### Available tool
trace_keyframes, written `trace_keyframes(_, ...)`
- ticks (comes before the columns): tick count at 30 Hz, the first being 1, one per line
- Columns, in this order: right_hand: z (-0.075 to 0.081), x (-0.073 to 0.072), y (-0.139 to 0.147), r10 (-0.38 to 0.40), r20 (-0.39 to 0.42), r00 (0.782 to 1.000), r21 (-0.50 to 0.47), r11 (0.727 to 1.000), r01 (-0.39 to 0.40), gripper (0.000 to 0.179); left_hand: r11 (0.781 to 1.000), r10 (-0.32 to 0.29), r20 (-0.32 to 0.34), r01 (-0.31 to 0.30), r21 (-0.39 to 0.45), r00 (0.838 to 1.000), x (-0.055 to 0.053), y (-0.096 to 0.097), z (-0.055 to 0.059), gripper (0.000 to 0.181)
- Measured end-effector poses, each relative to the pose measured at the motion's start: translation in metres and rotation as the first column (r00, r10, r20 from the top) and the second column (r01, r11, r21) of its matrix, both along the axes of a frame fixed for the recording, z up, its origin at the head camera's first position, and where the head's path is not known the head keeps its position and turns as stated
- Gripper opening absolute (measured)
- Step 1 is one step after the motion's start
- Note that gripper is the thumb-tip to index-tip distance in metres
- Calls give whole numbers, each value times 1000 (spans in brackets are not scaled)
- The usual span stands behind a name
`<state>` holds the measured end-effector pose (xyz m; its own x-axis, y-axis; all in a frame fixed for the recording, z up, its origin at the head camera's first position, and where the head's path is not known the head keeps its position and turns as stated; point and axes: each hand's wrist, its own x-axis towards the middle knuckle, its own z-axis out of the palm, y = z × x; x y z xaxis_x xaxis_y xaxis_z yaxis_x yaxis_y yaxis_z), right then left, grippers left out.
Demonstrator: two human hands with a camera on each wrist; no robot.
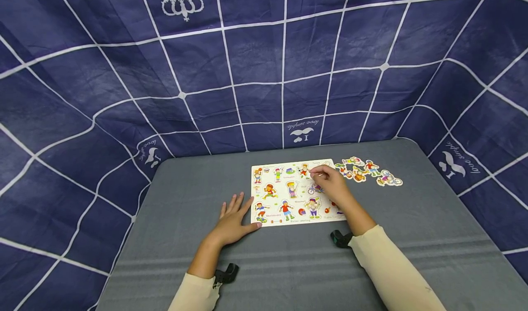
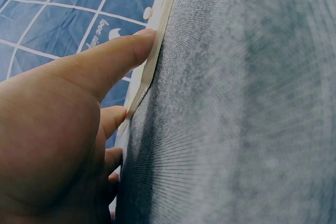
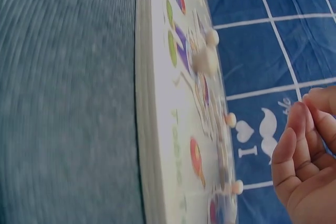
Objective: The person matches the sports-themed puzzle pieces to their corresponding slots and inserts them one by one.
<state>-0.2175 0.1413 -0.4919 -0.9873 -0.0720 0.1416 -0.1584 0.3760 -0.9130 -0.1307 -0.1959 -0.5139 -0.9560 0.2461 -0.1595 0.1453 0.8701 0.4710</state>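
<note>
A white puzzle board printed with sports figures lies on the grey table, with knobbed figure pieces seated in it. My left hand is spread at its left end. The thumb touches the near edge, and the other fingers lie along the left edge. Over the upper right part of the board is my right hand, its fingers curled and their tips together beside the football player piece. In the right wrist view these fingertips are raised off the board, and nothing shows between them.
Several loose figure pieces lie in a cluster right of the board, among them a cyclist piece and a blue-shirted figure. Black wrist straps sit on both forearms. A blue checked cloth hangs behind the table and at its sides.
</note>
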Motion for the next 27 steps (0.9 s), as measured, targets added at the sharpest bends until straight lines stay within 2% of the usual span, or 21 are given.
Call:
trace_keyframes(8,0,2,18,-41,13,999,58,997,40,21,1000,0,6,0,11,1000,2,-1,-2,91)
trace_keyframes(17,3,-1,40,-115,21,993,70,991,114,22,1000,-1,-3,1,13,1000,1,-1,0,92)
trace_keyframes(27,-6,-7,68,-154,55,986,112,983,147,26,1000,0,-5,0,20,1000,1,0,1,91)
